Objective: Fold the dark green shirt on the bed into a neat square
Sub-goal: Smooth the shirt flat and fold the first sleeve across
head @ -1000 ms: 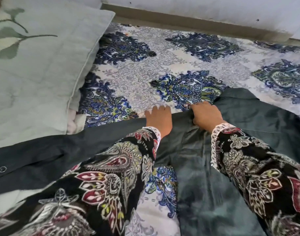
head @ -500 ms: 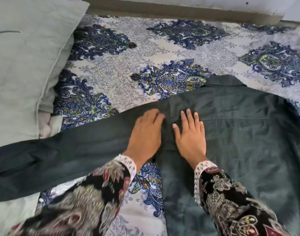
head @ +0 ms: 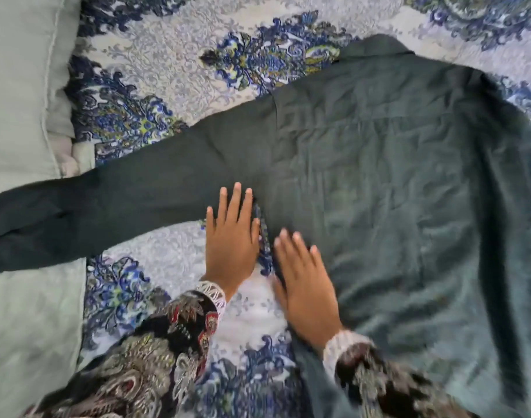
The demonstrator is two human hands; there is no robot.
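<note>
The dark green shirt [head: 394, 182] lies spread flat on the bed, back side up, collar toward the far edge. One long sleeve [head: 107, 203] stretches out to the left, over the pillow. My left hand [head: 231, 236] rests flat, fingers apart, at the sleeve's lower edge near the armpit, partly on the sheet. My right hand [head: 306, 282] lies flat on the shirt's left side edge, fingers spread, holding nothing. The shirt's right side runs out of view.
A blue and white patterned bedsheet [head: 167, 64] covers the bed. A pale green pillow [head: 20, 95] lies along the left, with more pale green bedding [head: 32, 327] below the sleeve. My patterned sleeves fill the bottom of the view.
Both hands let go of the shoulder area, flattened, and slid down toward me along the shirt's left side. The shirt now lies smoother and the view has tilted down.
</note>
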